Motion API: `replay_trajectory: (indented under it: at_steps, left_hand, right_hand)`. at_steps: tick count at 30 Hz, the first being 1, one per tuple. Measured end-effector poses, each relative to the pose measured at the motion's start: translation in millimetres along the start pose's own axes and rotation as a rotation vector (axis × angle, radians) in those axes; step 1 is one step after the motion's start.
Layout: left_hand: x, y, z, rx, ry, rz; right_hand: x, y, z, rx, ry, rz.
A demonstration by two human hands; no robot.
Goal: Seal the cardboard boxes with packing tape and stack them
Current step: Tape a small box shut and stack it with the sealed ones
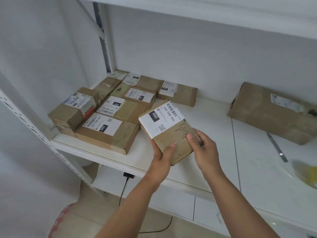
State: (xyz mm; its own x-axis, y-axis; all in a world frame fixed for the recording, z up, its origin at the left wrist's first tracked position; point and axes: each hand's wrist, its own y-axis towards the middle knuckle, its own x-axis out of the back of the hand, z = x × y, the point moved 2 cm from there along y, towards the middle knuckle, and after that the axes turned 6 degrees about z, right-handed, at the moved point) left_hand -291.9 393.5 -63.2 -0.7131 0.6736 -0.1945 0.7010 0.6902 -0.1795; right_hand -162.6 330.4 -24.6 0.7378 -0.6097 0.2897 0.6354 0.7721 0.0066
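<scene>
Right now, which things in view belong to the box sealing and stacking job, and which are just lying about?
Job: taped box gripped by left hand and right hand; group of labelled boxes on the shelf.

Lying about: big brown parcel, metal strip, black plug and cable, yellow object.

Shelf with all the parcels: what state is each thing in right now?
Held box: taped shut, labelled, tilted above the shelf.
Left hand: grips the box's near end.
Right hand: grips the box's right side.
Group of boxes: closed, labelled, lying side by side on the shelf.
Large parcel: closed, lying apart at right.
Shelf: bears the boxes.
</scene>
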Motion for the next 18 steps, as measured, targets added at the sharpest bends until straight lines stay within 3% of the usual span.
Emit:
replay_trajectory:
  at_steps: [4, 6, 9, 11, 15, 17, 18]
  left_hand:
    - [-13, 12, 8, 0.085, 0.000, -0.093]
    - [-14, 17, 13, 0.091, 0.055, -0.094]
    - [-9, 20, 17, 0.119, 0.253, -0.075]
    - [0, 25, 20, 0.168, 0.398, -0.102]
    - [14, 32, 19, 0.206, 0.456, -0.052]
    - [23, 33, 16, 0.183, 0.433, -0.063]
    - [29, 34, 17, 0.163, 0.410, -0.094]
  right_hand:
    - [-21, -4, -22, -0.240, 0.103, 0.018]
    - [-33, -7, -33, -0.267, 0.242, 0.099]
    - [-31, 6, -41, -0.238, 0.230, 0.076]
    - [-22, 22, -41, -0.262, 0.175, 0.037]
    - [-9, 47, -43, -0.244, -0.001, 0.010]
    - [-8, 47, -40, -0.140, -0.220, -0.069]
    - [-9, 43, -37, 0.002, -0.376, -0.134]
